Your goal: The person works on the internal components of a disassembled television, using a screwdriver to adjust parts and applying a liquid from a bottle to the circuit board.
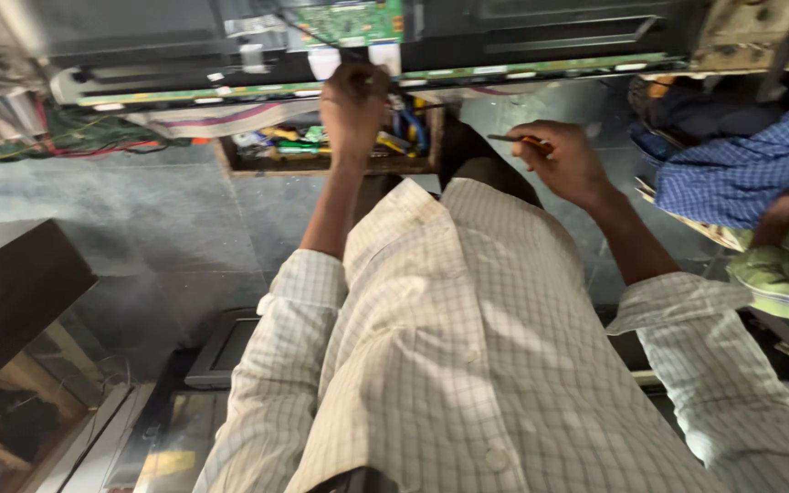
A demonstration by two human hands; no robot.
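My left hand (354, 102) reaches forward to the lower edge of an opened flat-screen panel (522, 41), its fingers closed on a white ribbon cable tab (383, 57) just below a green circuit board (351, 22). My right hand (561, 161) hangs lower and to the right, gripping a thin screwdriver (510, 139) with an orange handle; its dark tip points left. A long narrow green strip board (522, 68) runs along the panel's bottom edge. My checked shirt fills the lower middle of the view.
An open wooden tool drawer (321, 151) with several tools sits below the panel. Red and green wires (75, 141) lie at the left. Another person's arm in a blue checked sleeve (741, 173) is at the right. A dark board (11, 297) and screens lie on the grey floor.
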